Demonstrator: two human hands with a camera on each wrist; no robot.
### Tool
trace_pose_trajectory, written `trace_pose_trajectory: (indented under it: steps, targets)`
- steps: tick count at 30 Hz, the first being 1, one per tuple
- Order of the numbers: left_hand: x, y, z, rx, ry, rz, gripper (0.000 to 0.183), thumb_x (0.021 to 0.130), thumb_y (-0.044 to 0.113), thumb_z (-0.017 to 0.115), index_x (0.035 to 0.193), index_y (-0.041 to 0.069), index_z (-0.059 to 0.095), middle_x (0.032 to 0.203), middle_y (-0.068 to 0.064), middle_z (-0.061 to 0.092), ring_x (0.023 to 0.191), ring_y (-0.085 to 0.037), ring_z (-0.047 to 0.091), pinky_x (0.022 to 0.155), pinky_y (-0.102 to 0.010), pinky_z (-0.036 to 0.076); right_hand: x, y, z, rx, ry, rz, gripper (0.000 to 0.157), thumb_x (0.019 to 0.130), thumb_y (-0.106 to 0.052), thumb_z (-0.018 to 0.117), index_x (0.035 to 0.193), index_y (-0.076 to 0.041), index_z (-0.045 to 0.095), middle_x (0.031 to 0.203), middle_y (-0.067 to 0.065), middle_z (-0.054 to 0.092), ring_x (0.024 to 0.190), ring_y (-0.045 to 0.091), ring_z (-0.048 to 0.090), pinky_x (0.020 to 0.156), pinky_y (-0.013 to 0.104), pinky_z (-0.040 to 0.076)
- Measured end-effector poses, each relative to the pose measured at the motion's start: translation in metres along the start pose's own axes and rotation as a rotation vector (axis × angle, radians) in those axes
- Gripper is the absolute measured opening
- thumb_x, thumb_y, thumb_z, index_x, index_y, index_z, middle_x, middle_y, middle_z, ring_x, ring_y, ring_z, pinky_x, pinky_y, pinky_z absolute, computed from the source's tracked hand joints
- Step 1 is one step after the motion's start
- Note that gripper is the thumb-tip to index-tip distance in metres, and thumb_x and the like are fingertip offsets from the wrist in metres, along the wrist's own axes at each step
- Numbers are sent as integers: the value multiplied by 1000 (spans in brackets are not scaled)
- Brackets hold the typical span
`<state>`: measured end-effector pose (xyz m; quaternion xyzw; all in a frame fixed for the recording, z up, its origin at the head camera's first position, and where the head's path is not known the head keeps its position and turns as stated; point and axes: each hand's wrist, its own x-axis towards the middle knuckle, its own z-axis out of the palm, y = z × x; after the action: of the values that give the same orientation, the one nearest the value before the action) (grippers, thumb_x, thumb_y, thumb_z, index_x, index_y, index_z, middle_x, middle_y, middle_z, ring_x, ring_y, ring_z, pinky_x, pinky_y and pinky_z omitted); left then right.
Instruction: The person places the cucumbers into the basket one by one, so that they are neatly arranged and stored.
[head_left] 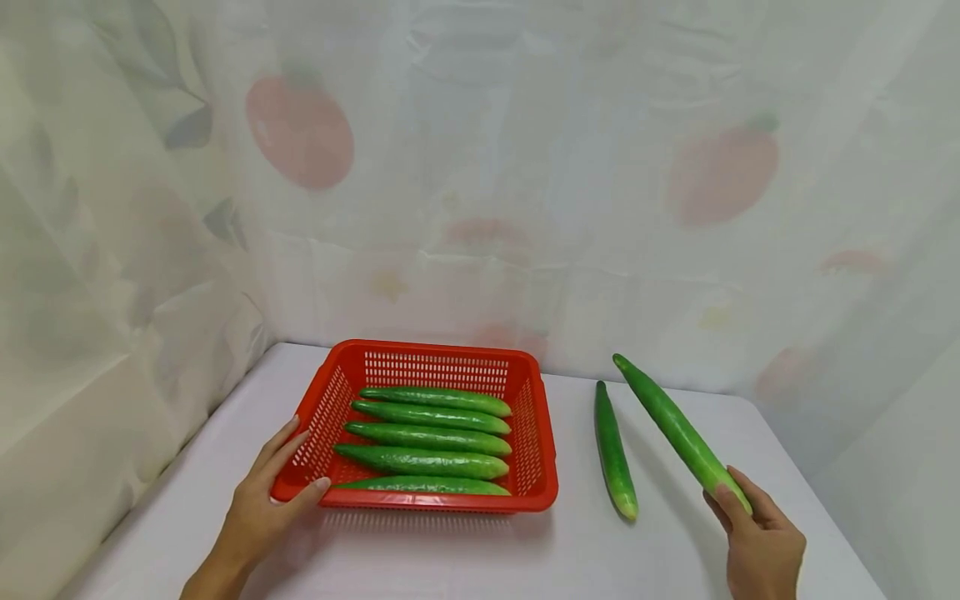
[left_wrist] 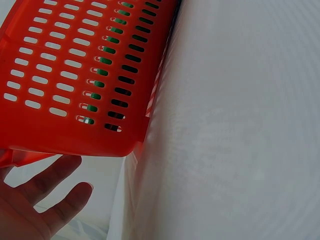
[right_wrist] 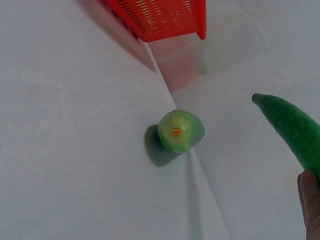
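Gripped near its pale end, a long green cucumber [head_left: 678,429] slants up and away from my right hand [head_left: 761,533], raised over the table. Just left of it, a second cucumber [head_left: 617,458] lies on the cloth; the right wrist view has its blunt pale end [right_wrist: 176,131] facing the camera. My left hand [head_left: 258,504] rests at the near left corner of a red plastic basket [head_left: 420,500], thumb at the front rim and fingers spread along the left side. Inside the basket, several cucumbers [head_left: 427,438] lie crosswise in a row, the nearest partly hidden by the front rim.
A white cloth [head_left: 420,567] covers the table. Pale curtains [head_left: 480,183] with printed fruit hang behind it and along the left side [head_left: 112,333]. The perforated basket wall [left_wrist: 65,65] fills the upper left of the left wrist view.
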<state>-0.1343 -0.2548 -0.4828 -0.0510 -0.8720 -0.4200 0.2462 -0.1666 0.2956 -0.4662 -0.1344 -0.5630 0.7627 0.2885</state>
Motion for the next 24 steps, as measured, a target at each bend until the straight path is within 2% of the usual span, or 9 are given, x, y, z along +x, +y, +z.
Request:
trace_pose_trajectory:
  steps: [3,9,18,24]
  targets:
    - [0,1,0,-7,7,11,65,79,14,80,138,8,53,151,0,35,132,1,30,93,-6,24,-2,-11,4,39,-29,-8,37,82,10,70,119,10,63,112,12,62,100,18,61,76,30,52]
    - [0,1,0,-4,-1,2,66,80,16,80,139,9,52,151,2,34,132,1,29,93,-6,24,-6,-34,13,-20,-52,24,38,85,9,68,122,10,61,115,12,60,104,21,59,78,32,51]
    - [1,0,0,9,-4,-11,65,81,19,79,139,9,52,151,3,34,131,3,29,92,-5,24,-5,-54,19,-18,-246,-7,40,88,8,64,127,11,56,120,13,55,106,20,59,84,32,48]
    - [1,0,0,0,-3,-4,65,80,17,80,139,8,52,151,2,34,130,3,30,91,-5,26,-4,-63,28,101,-384,-46,38,89,15,58,127,17,52,117,15,58,105,22,61,84,35,48]
